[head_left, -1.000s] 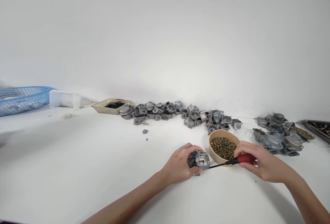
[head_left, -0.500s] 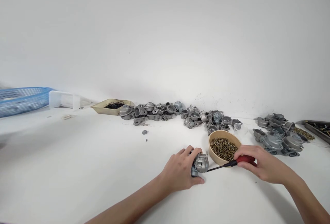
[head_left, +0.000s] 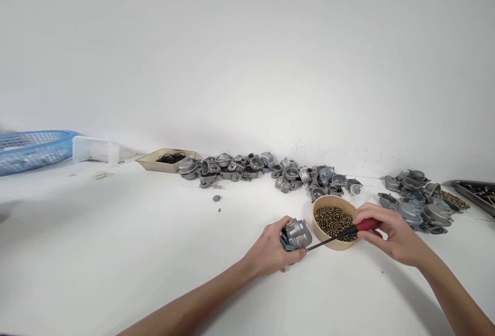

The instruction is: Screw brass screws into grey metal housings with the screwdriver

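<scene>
My left hand is closed around a small grey metal carburetor part, held just above the white table. My right hand grips a screwdriver with a red handle. Its thin black shaft slants down and left, and the tip touches the lower right side of the part. Right behind the shaft stands a round tan bowl filled with small brass screws.
Piles of grey metal parts lie along the back wall, and another pile lies at the right. A beige tray of black rings, a blue basket and a dark tray stand on the white table.
My left hand has turned the metal part so a rounded cover now faces up. The screwdriver handle has risen and its tip has moved to the part's lower right side.
</scene>
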A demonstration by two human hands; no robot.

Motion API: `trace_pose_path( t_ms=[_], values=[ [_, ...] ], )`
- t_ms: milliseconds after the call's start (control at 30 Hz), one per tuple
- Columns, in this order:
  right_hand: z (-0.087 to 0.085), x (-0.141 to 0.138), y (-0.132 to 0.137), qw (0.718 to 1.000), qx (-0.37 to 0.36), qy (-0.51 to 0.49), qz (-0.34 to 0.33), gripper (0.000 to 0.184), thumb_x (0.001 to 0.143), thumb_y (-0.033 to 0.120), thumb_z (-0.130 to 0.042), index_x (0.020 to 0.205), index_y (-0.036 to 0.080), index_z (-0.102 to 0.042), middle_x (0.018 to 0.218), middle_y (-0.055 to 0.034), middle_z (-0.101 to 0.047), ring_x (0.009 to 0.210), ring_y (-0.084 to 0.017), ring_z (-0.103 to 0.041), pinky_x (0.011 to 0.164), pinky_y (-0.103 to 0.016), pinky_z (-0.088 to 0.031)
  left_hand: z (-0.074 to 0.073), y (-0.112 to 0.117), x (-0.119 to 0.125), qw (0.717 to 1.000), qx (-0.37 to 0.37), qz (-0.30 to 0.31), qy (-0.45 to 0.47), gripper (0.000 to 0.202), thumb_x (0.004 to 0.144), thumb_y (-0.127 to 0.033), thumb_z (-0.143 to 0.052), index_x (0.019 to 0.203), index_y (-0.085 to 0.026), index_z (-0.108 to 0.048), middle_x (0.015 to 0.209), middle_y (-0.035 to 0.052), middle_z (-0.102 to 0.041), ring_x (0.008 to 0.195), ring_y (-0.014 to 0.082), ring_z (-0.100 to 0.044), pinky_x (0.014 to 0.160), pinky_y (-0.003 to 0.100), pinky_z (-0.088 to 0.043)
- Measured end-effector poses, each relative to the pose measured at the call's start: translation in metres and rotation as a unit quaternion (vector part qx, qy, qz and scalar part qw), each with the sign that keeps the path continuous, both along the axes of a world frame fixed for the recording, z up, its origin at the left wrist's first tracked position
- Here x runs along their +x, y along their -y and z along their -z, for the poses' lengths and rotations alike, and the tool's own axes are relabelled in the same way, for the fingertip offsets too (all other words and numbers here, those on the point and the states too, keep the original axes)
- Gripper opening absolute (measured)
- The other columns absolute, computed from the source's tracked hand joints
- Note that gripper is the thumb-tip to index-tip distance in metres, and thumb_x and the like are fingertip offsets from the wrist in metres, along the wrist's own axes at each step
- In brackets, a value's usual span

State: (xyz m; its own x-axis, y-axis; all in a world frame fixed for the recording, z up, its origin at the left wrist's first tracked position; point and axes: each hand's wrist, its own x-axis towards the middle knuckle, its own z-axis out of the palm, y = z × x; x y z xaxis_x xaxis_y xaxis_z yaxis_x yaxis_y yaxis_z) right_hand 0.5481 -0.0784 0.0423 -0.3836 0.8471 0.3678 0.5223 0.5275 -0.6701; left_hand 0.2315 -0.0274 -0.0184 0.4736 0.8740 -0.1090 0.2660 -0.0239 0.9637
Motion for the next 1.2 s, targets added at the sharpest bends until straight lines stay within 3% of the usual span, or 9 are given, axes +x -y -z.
trace_pose_path(
  t_ms=[133,233,433,633,767,833,900,1000,1200],
  values=[
    [0.007,-0.001,-0.005,0.999,0.010,-0.021,0.034,0.013,0.101,0.037,-0.069,0.103,0.025,-0.072,0.091,-0.0056,-0.074,0.072,-0.018,-0.072,0.064,-0.024,-0.061,-0.002,-0.001,0.000,0.998,-0.021,-0.014,-0.063,0.064,0.073,-0.044,-0.081,0.128,-0.019,-0.061,0.121,0.0151,-0.060,0.073,0.0204,-0.068,0.039,0.021,-0.056],
    [0.008,-0.004,-0.006,0.998,0.026,-0.020,0.048,0.015,0.104,0.036,-0.064,0.099,0.025,-0.072,0.082,-0.0035,-0.073,0.063,-0.015,-0.069,0.056,-0.020,-0.057,-0.007,0.000,0.001,0.998,-0.010,0.009,-0.067,0.052,0.077,-0.044,-0.074,0.121,-0.017,-0.063,0.116,0.0146,-0.063,0.071,0.0200,-0.068,0.036,0.020,-0.055],
    [0.002,-0.010,-0.001,0.997,0.036,-0.058,-0.025,0.016,0.102,0.034,-0.065,0.115,0.028,-0.071,0.110,-0.0097,-0.069,0.095,-0.022,-0.070,0.075,-0.028,-0.063,-0.014,-0.001,0.000,0.998,-0.018,0.059,-0.009,0.040,0.072,-0.037,-0.076,0.104,-0.017,-0.063,0.094,0.0069,-0.070,0.061,0.0164,-0.067,0.039,0.019,-0.055],
    [0.010,-0.011,-0.005,0.998,0.022,-0.035,0.041,0.016,0.102,0.038,-0.066,0.100,0.023,-0.072,0.077,-0.0036,-0.070,0.059,-0.016,-0.065,0.051,-0.022,-0.055,-0.012,0.000,-0.001,0.991,-0.089,0.093,0.026,0.056,0.064,-0.033,-0.083,0.112,-0.022,-0.057,0.093,0.0040,-0.071,0.064,0.0172,-0.065,0.036,0.019,-0.051],
    [0.014,-0.012,-0.007,0.999,0.014,-0.022,0.041,0.020,0.103,0.037,-0.064,0.094,0.022,-0.073,0.081,-0.0046,-0.074,0.050,-0.012,-0.061,0.046,-0.021,-0.051,-0.013,0.001,0.001,0.986,-0.109,0.117,0.050,0.060,0.060,-0.029,-0.085,0.113,-0.022,-0.056,0.080,-0.0001,-0.069,0.054,0.0118,-0.052,0.032,0.014,-0.034],
    [0.012,-0.013,-0.006,0.999,0.021,-0.039,0.019,0.018,0.104,0.035,-0.063,0.098,0.023,-0.075,0.089,-0.0065,-0.074,0.057,-0.013,-0.065,0.049,-0.021,-0.054,-0.013,0.000,0.001,0.984,-0.134,0.106,0.052,0.060,0.059,-0.028,-0.085,0.111,-0.023,-0.057,0.079,-0.0006,-0.069,0.055,0.0114,-0.051,0.034,0.015,-0.029],
    [0.008,-0.013,-0.004,0.998,0.036,-0.057,-0.016,0.015,0.104,0.034,-0.063,0.106,0.025,-0.075,0.102,-0.0097,-0.072,0.076,-0.018,-0.070,0.060,-0.024,-0.060,-0.012,-0.002,0.000,0.981,-0.161,0.091,0.053,0.060,0.056,-0.027,-0.085,0.110,-0.023,-0.057,0.082,-0.0001,-0.070,0.060,0.0125,-0.053,0.037,0.016,-0.027],
    [0.004,-0.012,-0.001,0.995,0.044,-0.082,-0.036,0.017,0.103,0.037,-0.064,0.112,0.026,-0.072,0.108,-0.0114,-0.067,0.093,-0.023,-0.068,0.072,-0.029,-0.061,-0.011,-0.005,-0.001,0.974,-0.197,0.077,0.075,0.059,0.056,-0.027,-0.084,0.108,-0.023,-0.057,0.081,-0.0003,-0.068,0.057,0.0106,-0.050,0.039,0.018,-0.021],
    [0.015,-0.013,-0.002,0.992,-0.020,-0.102,0.068,0.027,0.104,0.048,-0.062,0.106,0.022,-0.068,0.071,-0.0015,-0.061,0.051,-0.013,-0.054,0.043,-0.023,-0.045,-0.009,-0.006,0.001,0.950,-0.278,0.041,0.132,0.064,0.053,-0.030,-0.086,0.109,-0.021,-0.055,0.077,0.0021,-0.069,0.046,0.0057,-0.038,0.039,0.020,-0.006]
  ],
)
